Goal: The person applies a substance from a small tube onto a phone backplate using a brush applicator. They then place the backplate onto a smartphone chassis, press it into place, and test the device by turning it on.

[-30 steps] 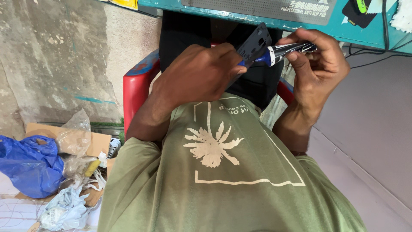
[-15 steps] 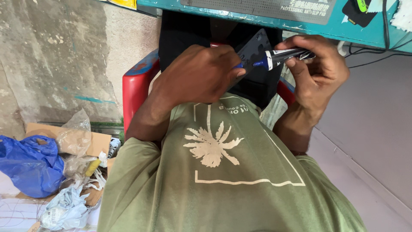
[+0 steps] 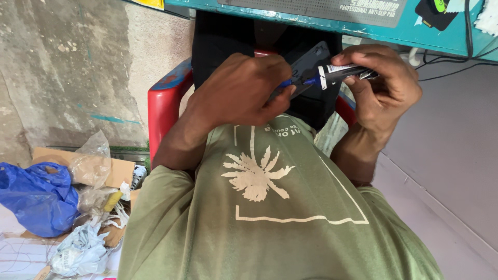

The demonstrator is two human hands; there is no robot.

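1. The left hand (image 3: 241, 91) is curled into a loose fist, its fingertips pinched on the small blue cap (image 3: 286, 83) end at the tip of a tube, with a dark flat phone part (image 3: 306, 65) lying just behind the knuckles.
2. The right hand (image 3: 384, 88) is wrapped around the black-and-white tube (image 3: 342, 71) – thumb below, fingers folded over the top – holding it level, nozzle pointing toward the left hand.
3. The tube's blue nozzle (image 3: 310, 81) sits between the 2 hands, touching or just beside the edge of the dark part; which of the 2 cannot be told.
4. Both hands hang in front of the chest, above the green shirt (image 3: 270, 207) with its pale palm print.
5. A red plastic chair (image 3: 162, 111) shows behind the left forearm.
6. Above the hands runs the edge of a teal workbench (image 3: 270, 13).
7. On the floor to the left lie a blue plastic bag (image 3: 36, 199), flattened cardboard (image 3: 122, 168) and crumpled clear wrappers (image 3: 91, 166).
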